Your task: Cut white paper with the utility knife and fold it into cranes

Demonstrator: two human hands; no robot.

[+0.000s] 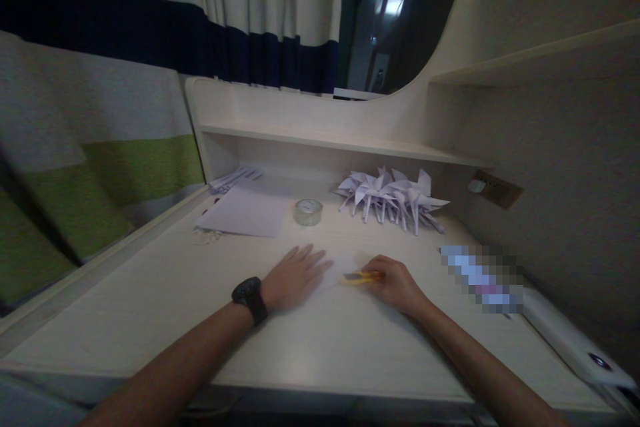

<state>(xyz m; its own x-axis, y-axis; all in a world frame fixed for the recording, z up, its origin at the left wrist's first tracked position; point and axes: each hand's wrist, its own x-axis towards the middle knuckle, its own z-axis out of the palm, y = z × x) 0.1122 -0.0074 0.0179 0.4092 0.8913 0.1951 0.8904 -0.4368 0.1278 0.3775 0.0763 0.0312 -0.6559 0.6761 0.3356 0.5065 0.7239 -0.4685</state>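
My left hand (297, 275) lies flat with its fingers spread, its fingertips on the left side of a white piece of paper (341, 265) on the desk. A black watch is on that wrist. My right hand (393, 283) is closed around a yellow utility knife (369, 276), which points left over the paper. The paper's edges are hard to make out against the pale desk. Beyond the hands, a roll of clear tape (308, 212) lies flat on the desk.
White sheets (250, 208) lie at the back left. Several folded paper pinwheels (390, 197) are heaped at the back right under the shelf (340, 142). A blurred-out item (480, 279) and a long white device (575, 337) lie along the right wall, below a socket (497, 188).
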